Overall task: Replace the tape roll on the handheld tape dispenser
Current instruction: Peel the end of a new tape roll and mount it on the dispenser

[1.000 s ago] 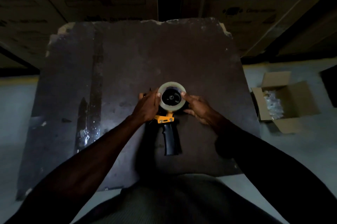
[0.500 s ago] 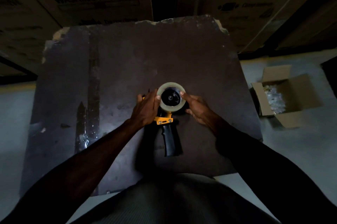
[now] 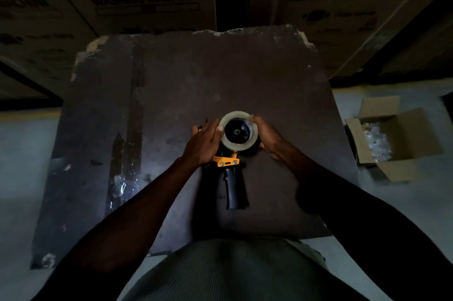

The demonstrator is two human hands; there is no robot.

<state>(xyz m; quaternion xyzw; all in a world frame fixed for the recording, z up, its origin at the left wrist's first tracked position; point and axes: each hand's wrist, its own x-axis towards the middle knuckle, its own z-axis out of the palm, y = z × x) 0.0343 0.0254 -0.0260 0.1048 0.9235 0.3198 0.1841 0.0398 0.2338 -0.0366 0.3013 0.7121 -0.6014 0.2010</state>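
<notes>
On a dark, worn table top (image 3: 245,75), near its middle, one handheld tape dispenser (image 3: 232,178) is laid flat, its black handle pointed toward the person and its yellow metal bracket just above the handle. One roll of clear tape (image 3: 239,149) is seated on the dispenser's black hub, with the open core faced upward.

Two hands are counted at the roll. The left hand (image 3: 204,144) is curled around the dispenser's frame at the roll's left side, and its thumb is pressed against the roll's rim. The right hand (image 3: 268,137) is wrapped around the roll's right side, with fingertips laid on the upper right edge. The roll is thus held between both hands.

A long glossy strip (image 3: 122,153) of old tape residue is seen along the left part of the table top.

One small open cardboard box (image 3: 402,144) is stood on the pale floor to the right of the table, well apart from the hands; whitish crumpled material is seen inside, too blurred to identify.

Behind the table, at least two large cartons (image 3: 343,6) are stacked. "WASHING MACHINE" is printed on them in dark capitals, readable twice; the smaller print below cannot be read.
</notes>
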